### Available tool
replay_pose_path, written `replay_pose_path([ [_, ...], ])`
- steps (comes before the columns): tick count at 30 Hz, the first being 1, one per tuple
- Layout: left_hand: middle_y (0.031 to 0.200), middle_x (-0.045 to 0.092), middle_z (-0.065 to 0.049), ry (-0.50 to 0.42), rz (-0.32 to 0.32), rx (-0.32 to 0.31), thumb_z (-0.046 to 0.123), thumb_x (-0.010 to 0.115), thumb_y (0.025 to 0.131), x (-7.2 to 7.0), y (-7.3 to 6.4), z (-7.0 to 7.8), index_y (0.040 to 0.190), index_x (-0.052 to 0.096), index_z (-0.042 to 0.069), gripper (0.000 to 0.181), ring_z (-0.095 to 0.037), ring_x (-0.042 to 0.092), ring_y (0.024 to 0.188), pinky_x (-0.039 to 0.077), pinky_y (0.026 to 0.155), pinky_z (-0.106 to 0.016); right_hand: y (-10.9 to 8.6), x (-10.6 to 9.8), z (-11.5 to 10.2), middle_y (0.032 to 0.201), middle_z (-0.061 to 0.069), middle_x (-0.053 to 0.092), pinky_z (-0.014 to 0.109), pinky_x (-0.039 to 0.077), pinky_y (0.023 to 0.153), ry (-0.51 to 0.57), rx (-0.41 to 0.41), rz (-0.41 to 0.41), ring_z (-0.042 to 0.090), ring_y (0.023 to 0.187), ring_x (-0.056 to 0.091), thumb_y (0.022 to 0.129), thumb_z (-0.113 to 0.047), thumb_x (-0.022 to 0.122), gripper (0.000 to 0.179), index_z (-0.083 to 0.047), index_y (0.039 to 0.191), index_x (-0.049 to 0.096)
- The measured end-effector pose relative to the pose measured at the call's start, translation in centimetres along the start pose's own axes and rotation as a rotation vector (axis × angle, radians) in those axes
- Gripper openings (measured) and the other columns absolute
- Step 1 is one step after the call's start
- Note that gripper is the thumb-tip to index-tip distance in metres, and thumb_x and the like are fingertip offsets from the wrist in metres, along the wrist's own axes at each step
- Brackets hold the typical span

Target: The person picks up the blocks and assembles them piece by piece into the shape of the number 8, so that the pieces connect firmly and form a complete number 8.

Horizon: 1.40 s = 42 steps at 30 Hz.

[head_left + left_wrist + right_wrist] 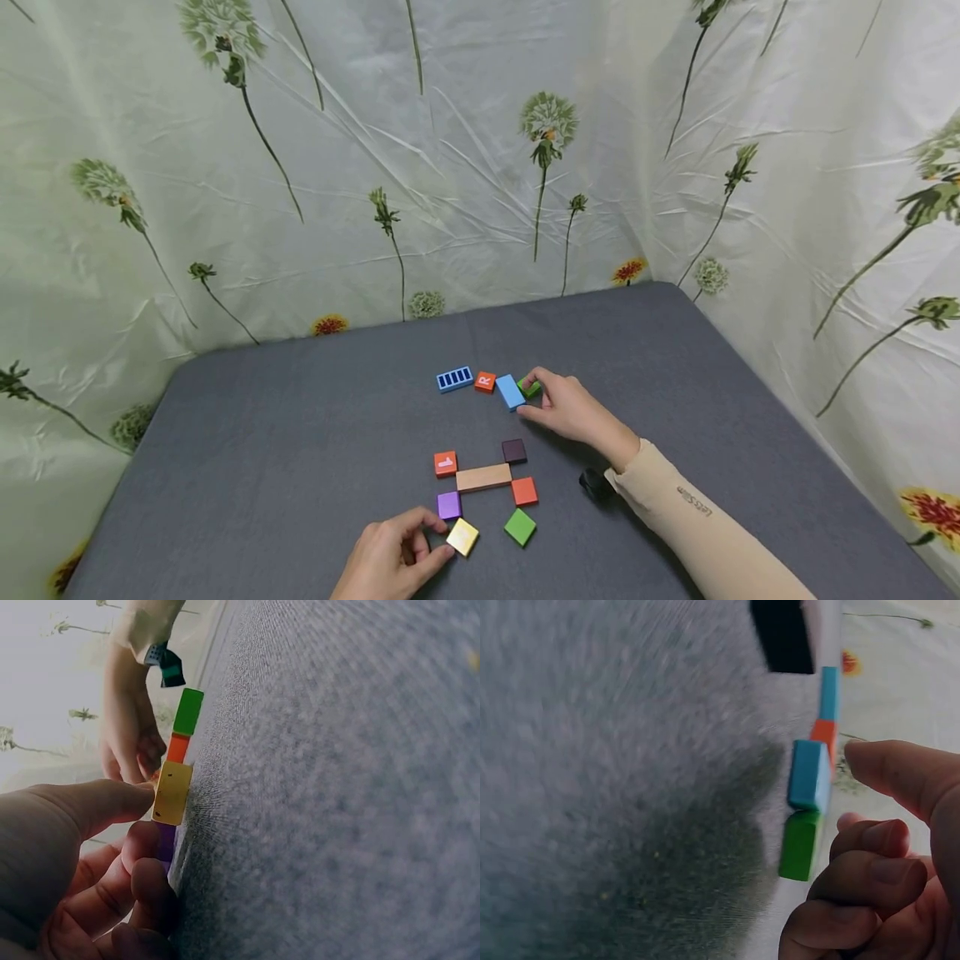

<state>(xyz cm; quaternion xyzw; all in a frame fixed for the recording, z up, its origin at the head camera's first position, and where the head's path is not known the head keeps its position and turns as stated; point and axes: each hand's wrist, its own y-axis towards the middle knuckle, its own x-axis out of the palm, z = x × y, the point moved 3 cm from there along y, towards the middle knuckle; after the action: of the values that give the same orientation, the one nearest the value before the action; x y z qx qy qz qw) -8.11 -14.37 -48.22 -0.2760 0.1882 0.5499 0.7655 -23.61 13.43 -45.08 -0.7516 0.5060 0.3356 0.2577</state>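
Note:
My left hand (393,554) has thumb and index finger at two sides of a yellow block (462,537), pinching its corner, as the left wrist view shows. Just beyond it is a purple block (448,505), beside the fingers. At the back, my right hand (566,407) reaches over a green block (529,388), partly hidden by the index finger. The right thumb lies near a light blue block (511,392). In the right wrist view, a gap shows between the right thumb and the blue block (808,776), and the fingers are loosely bent.
Left of the blue block are a red R block (485,382) and a blue slotted block (454,380). Nearer lie a red 1 block (446,464), tan plank (483,478), dark block (514,451), red block (525,491) and green block (520,527). A patterned curtain (480,167) stands behind.

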Motion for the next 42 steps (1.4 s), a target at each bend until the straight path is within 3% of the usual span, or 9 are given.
replay_pose_path([
  [13, 0.066, 0.053, 0.012, 0.001, 0.007, 0.006, 0.028, 0.089, 0.089, 0.1, 0.0, 0.1, 0.102, 0.074, 0.016, 0.023, 0.000, 0.044, 0.056, 0.035, 0.052, -0.020, 2.0, 0.8, -0.5, 0.064, -0.003, 0.052, 0.026, 0.033, 0.055, -0.093, 0.092, 0.024, 0.010, 0.059, 0.044, 0.097, -0.030, 0.082, 0.040, -0.007, 0.126, 0.066],
  [23, 0.066, 0.053, 0.012, -0.004, -0.004, 0.013, 0.028, 0.088, 0.090, 0.1, 0.1, 0.2, 0.102, 0.074, 0.017, 0.021, 0.000, 0.044, 0.056, 0.035, 0.052, -0.020, 2.1, 1.0, -0.7, 0.065, -0.004, 0.051, 0.028, 0.036, 0.059, -0.123, 0.076, 0.017, 0.011, 0.062, 0.044, 0.096, -0.030, 0.083, 0.041, -0.008, 0.126, 0.066],
  [27, 0.066, 0.053, 0.012, -0.007, -0.010, 0.017, 0.027, 0.088, 0.090, 0.1, 0.1, 0.1, 0.102, 0.074, 0.017, 0.021, 0.000, 0.044, 0.056, 0.035, 0.052, -0.020, 2.1, 1.1, -0.7, 0.067, -0.003, 0.049, 0.027, 0.032, 0.056, -0.117, 0.066, 0.018, 0.010, 0.060, 0.043, 0.097, -0.027, 0.082, 0.039, -0.008, 0.127, 0.066],
  [33, 0.067, 0.054, 0.012, -0.007, -0.016, 0.015, 0.025, 0.087, 0.090, 0.0, 0.1, 0.1, 0.101, 0.074, 0.017, 0.019, 0.000, 0.044, 0.056, 0.035, 0.052, -0.020, 2.0, 1.2, -0.6, 0.070, -0.001, 0.058, 0.025, 0.034, 0.055, -0.109, 0.059, 0.014, 0.009, 0.059, 0.049, 0.097, -0.017, 0.079, 0.032, -0.008, 0.125, 0.068],
  [42, 0.067, 0.054, 0.012, 0.004, -0.013, 0.024, 0.025, 0.087, 0.090, 0.1, 0.1, 0.0, 0.100, 0.074, 0.018, 0.018, 0.001, 0.044, 0.055, 0.035, 0.051, -0.020, 1.5, 1.0, -0.3, 0.069, -0.001, 0.055, 0.024, 0.035, 0.055, -0.092, 0.056, -0.010, 0.010, 0.057, 0.047, 0.096, -0.009, 0.075, 0.029, -0.010, 0.124, 0.070],
])
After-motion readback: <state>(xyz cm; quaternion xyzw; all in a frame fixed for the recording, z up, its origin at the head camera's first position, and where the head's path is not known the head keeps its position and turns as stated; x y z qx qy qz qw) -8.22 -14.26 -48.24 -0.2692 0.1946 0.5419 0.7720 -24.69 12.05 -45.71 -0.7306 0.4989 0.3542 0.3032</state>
